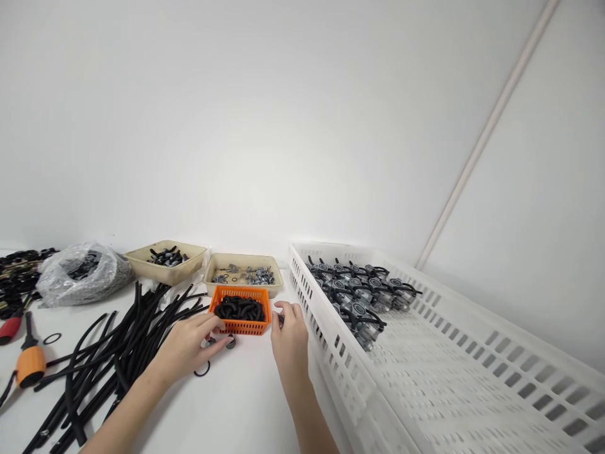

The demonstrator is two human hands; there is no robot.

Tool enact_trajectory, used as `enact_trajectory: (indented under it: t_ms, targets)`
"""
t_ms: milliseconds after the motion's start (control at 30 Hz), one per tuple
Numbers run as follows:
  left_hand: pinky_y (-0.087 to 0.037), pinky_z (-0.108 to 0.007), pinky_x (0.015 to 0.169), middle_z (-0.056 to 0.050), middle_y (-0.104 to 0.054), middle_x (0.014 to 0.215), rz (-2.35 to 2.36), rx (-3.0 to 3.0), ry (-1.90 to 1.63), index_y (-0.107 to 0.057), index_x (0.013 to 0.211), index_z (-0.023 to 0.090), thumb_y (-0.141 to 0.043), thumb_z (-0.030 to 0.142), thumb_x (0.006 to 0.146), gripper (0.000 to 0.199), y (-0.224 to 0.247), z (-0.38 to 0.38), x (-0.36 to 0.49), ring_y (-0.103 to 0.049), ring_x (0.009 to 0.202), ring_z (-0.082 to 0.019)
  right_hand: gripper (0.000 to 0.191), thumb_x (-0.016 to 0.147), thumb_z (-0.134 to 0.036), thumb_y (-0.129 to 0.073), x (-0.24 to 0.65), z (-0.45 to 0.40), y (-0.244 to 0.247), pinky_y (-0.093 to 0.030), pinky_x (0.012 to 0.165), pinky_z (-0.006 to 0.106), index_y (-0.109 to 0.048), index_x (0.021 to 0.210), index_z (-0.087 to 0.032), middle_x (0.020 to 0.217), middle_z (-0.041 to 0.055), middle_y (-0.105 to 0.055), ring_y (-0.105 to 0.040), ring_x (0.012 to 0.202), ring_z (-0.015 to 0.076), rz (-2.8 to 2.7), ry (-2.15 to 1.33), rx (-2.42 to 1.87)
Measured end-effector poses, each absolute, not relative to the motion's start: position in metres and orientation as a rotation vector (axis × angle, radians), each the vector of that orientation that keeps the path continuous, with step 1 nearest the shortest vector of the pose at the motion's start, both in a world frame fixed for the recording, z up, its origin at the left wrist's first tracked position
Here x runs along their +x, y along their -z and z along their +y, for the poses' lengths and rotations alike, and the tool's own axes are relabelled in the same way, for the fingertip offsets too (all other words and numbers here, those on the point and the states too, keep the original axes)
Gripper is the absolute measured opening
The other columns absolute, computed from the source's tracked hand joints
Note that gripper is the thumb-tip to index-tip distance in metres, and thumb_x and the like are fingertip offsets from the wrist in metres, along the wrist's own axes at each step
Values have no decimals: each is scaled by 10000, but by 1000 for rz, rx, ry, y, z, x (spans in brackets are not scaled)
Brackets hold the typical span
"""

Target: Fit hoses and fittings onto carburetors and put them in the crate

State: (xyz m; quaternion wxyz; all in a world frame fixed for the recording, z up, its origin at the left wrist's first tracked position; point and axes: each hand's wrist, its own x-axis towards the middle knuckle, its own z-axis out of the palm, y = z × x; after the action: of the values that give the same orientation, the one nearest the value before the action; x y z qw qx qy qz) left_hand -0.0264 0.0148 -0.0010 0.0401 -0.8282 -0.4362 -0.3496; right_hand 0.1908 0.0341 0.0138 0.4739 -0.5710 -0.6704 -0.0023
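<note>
The orange plastic basket (241,328) sits on the white worktop (250,403) just in front of you, filled with short black rubber tube pieces (239,309). Your left hand (189,347) is half open, its fingertips (218,324) touching the basket's near edge. Two small metal fittings (230,343) lie just beyond those fingers, with a black rubber ring (202,369) beside them. Your right hand (290,334) is closed in a pinch on a small dark piece (281,320) at the basket's right side, too small to make out. Behind the basket stand two beige trays (243,257) of metal parts and rubber bits. To your left lie long black hoses (113,359), a clear plastic bag (82,277) and an orange-handled screwdriver (31,367). To your right, a white slotted crate (321,334) holds rows of metal valve assemblies (359,290) with black tubes.
</note>
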Motion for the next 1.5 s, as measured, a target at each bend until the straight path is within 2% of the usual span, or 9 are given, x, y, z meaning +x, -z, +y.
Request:
enact_trajectory:
  t_ms: [167,333,567,700,833,967,1167,1333,1500]
  targets:
    - [-501,-249,640,-22,-673,833,-1328,-2589,1125,-579,937,214,-542,367,908,160,0,14,-22,-649,721,-164,154,882,-160,-465,178,29,-16,-503,715,301,-607,930,-194,907,73,-603,-609,805,194,-1676,-98,-1223]
    - [-515,-271,717,-44,-674,918,-1268,-2638,1224,-577,1014,225,-559,354,901,173,-1,14,-18,-646,802,-179,158,813,-106,-538,163,23,-13,-519,680,262,-626,884,-216,857,31,-614,-615,758,165,-1808,-214,-1071]
    - [-482,-293,662,-39,-630,804,-1284,-2656,1169,-584,989,201,-557,284,893,129,4,14,-13,-591,730,-191,208,815,-77,-514,155,15,-14,-521,716,272,-618,935,-212,850,26,-565,-591,784,163,-1964,-392,-917]
    - [-482,-293,671,-36,-618,799,-1296,-2662,1203,-575,962,203,-518,270,919,97,6,15,-12,-583,727,-189,219,836,-116,-515,155,16,-14,-526,714,280,-604,1007,-218,859,26,-560,-590,775,164,-1957,-389,-930]
    - [-489,-306,730,-60,-642,906,-1247,-2689,1262,-561,995,202,-468,255,951,115,9,18,-12,-597,810,-194,200,846,-163,-521,156,20,-13,-535,667,274,-604,1020,-218,893,36,-588,-610,757,162,-1915,-482,-979]
    - [-490,-311,756,-67,-652,957,-1195,-2641,1302,-559,1008,199,-449,230,956,126,13,22,-12,-604,852,-198,98,870,-271,-533,155,20,-13,-502,607,268,-582,929,-210,811,25,-617,-615,713,171,-1872,-617,-1078]
    - [-491,-298,796,-72,-644,1012,-1194,-2608,1354,-569,1025,205,-447,217,953,142,18,25,-15,-621,906,-192,337,940,-414,-396,154,13,-20,-402,526,251,-508,692,-216,635,-1,-577,-554,580,155,-1917,-802,-1136]
    - [-501,-278,750,-50,-684,982,-1206,-2647,1400,-560,1096,215,-434,219,953,190,22,27,-15,-638,847,-176,399,966,-423,-308,153,13,-22,-390,511,238,-480,673,-213,554,-27,-525,-510,498,126,-1963,-952,-1058]
    - [-502,-277,698,-55,-672,921,-1173,-2623,1383,-546,1102,199,-461,325,954,213,20,25,-13,-622,786,-178,402,962,-470,-272,155,20,-15,-383,493,237,-451,704,-220,531,-46,-452,-451,478,123,-1974,-1044,-985]
